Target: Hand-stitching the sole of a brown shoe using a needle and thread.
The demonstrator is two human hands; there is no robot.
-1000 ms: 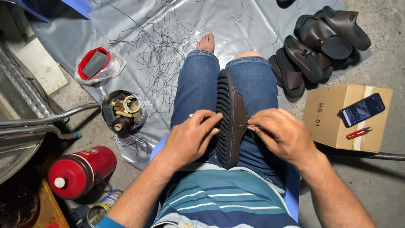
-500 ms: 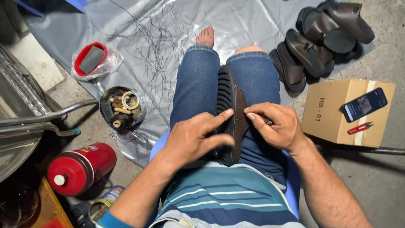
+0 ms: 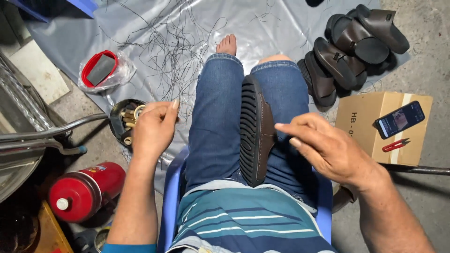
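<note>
A dark sandal (image 3: 255,131) stood on its edge between the person's thighs, wedged in the lap, its ridged sole facing nine o'clock. Its long axis ran twelve to six, one end near the knees at twelve, the other against the striped shirt (image 3: 243,225) at six.

The right hand (image 3: 328,150) hovered at three o'clock from the sandal, just beside its strap side, fingers curled with thumb and forefinger pinched together; whether anything thin lay between them could not be told. The left hand (image 3: 154,129) was well apart from the sandal at nine o'clock, over a round tin (image 3: 119,126) of small parts, fingers gathered loosely toward the thumb; what it gripped, if anything, could not be told.

Black threads (image 3: 173,51) lay scattered on the grey sheet (image 3: 281,28) at twelve. A pile of sandals (image 3: 351,47) sat at two, a cardboard box (image 3: 361,122) with a phone (image 3: 400,119) and red snips (image 3: 396,144) at three, and a red canister (image 3: 84,189) at eight.
</note>
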